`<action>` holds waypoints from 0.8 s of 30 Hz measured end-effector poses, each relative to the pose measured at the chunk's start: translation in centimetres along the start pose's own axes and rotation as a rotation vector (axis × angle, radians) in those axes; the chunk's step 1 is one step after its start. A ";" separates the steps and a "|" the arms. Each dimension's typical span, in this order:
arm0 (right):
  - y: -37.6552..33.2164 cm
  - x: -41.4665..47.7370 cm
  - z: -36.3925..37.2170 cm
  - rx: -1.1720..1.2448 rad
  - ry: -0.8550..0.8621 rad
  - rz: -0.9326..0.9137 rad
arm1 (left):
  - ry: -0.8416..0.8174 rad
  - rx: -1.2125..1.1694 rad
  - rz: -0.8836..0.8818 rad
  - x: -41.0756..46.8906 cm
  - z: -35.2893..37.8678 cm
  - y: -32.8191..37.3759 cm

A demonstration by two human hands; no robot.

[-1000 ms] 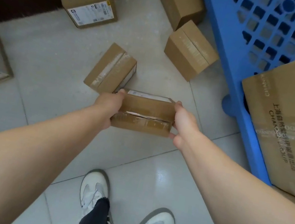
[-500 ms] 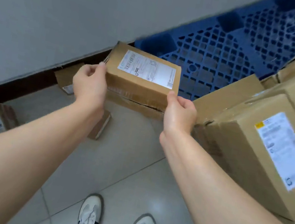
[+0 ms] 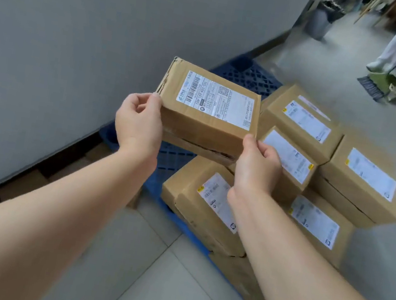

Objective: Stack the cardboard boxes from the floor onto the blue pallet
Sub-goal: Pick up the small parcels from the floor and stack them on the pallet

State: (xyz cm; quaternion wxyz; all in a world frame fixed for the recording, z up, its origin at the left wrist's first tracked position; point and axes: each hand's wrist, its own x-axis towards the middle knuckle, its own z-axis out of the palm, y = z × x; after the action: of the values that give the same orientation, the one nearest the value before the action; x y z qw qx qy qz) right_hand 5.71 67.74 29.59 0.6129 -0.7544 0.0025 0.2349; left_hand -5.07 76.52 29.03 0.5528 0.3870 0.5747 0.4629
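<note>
A: Status of both hands?
B: The left hand [image 3: 138, 123] and right hand [image 3: 257, 165] each grip 1 end of the labelled cardboard box [image 3: 206, 125], fingers curled round its edges.
A: Box position?
B: Held in the air, label up, above the blue pallet [image 3: 249, 78], just beside the stacked boxes [image 3: 300, 120].

The one view sits on the person's head, a wide-angle look forward and down, so the left hand [image 3: 140, 124] and right hand [image 3: 257, 165], gripping a cardboard box [image 3: 207, 122], lie close at mid-frame. It faces the blue pallet [image 3: 254, 79] and its stacked boxes [image 3: 361, 176] just beyond, with the grey wall [image 3: 81, 23] along the left. The tiled floor [image 3: 167, 290] fills the near bottom edge and runs far to the top right, where a broom [image 3: 372, 86] shows.
</note>
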 end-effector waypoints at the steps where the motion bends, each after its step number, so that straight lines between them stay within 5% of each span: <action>1: -0.6 0.6 -1.4 0.013 0.032 0.001 | -0.031 0.000 -0.006 -1.0 1.4 0.2; 24: 2.2 11.1 -26.0 0.169 0.506 0.135 | -0.549 0.330 -0.104 -17.9 20.5 -7.9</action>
State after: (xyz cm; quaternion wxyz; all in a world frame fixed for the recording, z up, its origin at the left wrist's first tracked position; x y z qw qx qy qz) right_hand 24.08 46.24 27.20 0.6364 -0.7336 0.2255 0.0780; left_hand 17.46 59.41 27.26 0.6400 0.5518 0.4905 0.2130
